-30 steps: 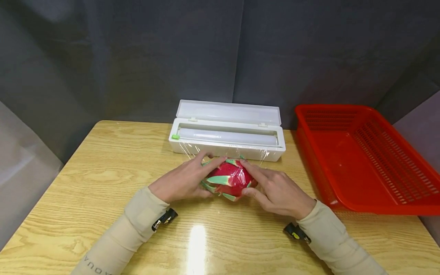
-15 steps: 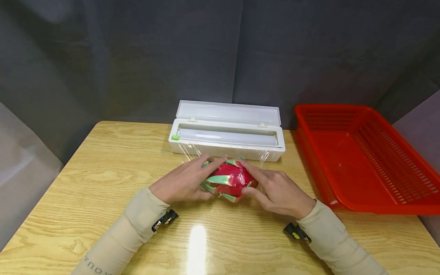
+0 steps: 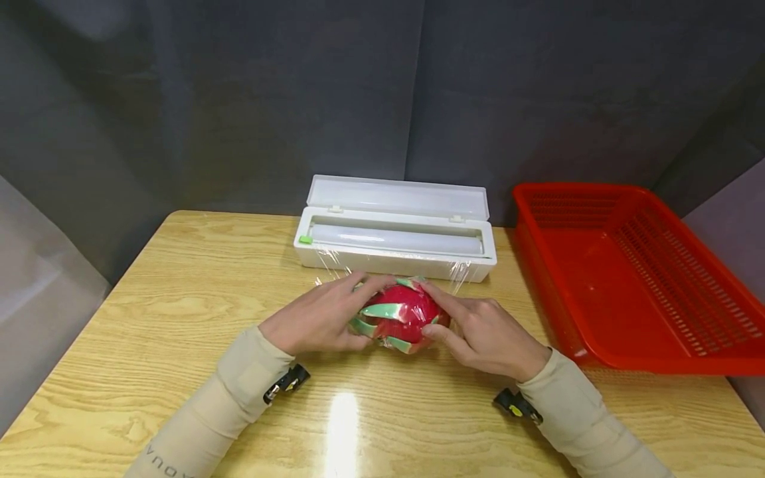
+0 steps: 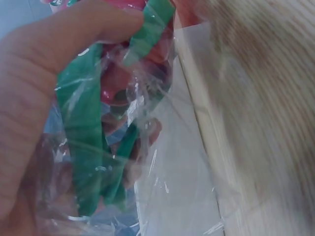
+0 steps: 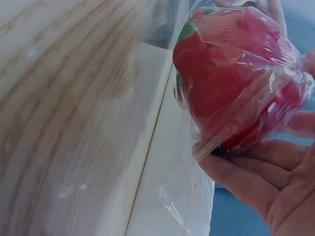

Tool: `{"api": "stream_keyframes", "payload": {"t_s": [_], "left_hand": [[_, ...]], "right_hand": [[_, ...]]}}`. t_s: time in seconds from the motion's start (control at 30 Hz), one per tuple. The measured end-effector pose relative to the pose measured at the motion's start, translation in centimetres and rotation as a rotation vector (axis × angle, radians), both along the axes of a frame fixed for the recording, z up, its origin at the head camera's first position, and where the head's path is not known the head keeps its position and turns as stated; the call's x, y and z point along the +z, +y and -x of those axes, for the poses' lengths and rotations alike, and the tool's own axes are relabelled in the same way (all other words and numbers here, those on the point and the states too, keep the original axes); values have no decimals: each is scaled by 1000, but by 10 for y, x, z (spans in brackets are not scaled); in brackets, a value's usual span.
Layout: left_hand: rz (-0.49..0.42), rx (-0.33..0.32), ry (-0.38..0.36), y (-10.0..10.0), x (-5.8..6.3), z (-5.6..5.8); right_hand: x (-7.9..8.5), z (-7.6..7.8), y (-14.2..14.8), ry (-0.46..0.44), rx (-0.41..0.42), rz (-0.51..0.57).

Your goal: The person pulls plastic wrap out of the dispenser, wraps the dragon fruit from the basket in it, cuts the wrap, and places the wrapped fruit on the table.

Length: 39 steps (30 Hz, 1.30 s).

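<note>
In the head view, a red dragon fruit [image 3: 412,311] with green scales is held in front of the white film box [image 3: 388,262]. Clear cling film [image 3: 459,273] runs from the box to the fruit and covers it in shiny wrinkles. My left hand [image 3: 325,317] grips the fruit's left end, thumb on the near side and fingers over the top. My right hand [image 3: 487,332] holds the other end between thumb and fingers. Loose film bunches around the green scales [image 4: 83,137] in the left wrist view. From the right wrist, film [image 5: 236,93] stretches across the red skin.
The box's lid [image 3: 397,196] stands raised behind a white film roll [image 3: 394,239]; a green slider [image 3: 305,239] sits at the box's left end. A red perforated basket [image 3: 687,364] stands at the right of the wooden table [image 3: 197,285]. Dark cloth [image 3: 287,99] hangs behind.
Both hands stay almost in place around the dragon fruit. The fruit has turned slightly, and the film between it and the box has shifted and looks more crumpled on the left.
</note>
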<state>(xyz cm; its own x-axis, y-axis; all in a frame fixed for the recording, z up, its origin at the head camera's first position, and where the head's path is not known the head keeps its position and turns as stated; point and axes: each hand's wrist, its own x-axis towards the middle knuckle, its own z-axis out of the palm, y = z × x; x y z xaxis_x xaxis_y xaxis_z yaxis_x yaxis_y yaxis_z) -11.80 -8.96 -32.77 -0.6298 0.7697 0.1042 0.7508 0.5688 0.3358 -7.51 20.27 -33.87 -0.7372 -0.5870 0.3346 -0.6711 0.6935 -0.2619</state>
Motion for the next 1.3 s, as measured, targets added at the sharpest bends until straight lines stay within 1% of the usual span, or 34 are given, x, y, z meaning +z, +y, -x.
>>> {"api": "stream_keyframes", "payload": {"t_s": [0.3, 0.4, 0.47, 0.57, 0.7, 0.83, 0.93, 1.1, 1.3], "left_hand": [[16, 9, -15, 1, 3, -1], [10, -1, -5, 2, 3, -1], [7, -10, 15, 2, 3, -1], [12, -15, 69, 3, 2, -1], [20, -5, 133, 3, 1, -2], [20, 5, 168, 4, 1, -2], [26, 8, 162, 4, 2, -3], [46, 6, 118, 5, 3, -4], [62, 45, 56, 7, 5, -4]], "right_hand": [[0, 1, 2, -21, -2, -2], [0, 1, 2, -27, 2, 2], [0, 1, 3, -30, 3, 3], [0, 1, 3, -39, -1, 3], [-1, 1, 4, -48, -6, 2], [-1, 1, 4, -43, -4, 2], [-2, 2, 4, -38, -2, 4], [-4, 2, 4, -37, -1, 0], [-3, 3, 4, -86, -13, 8]]}}
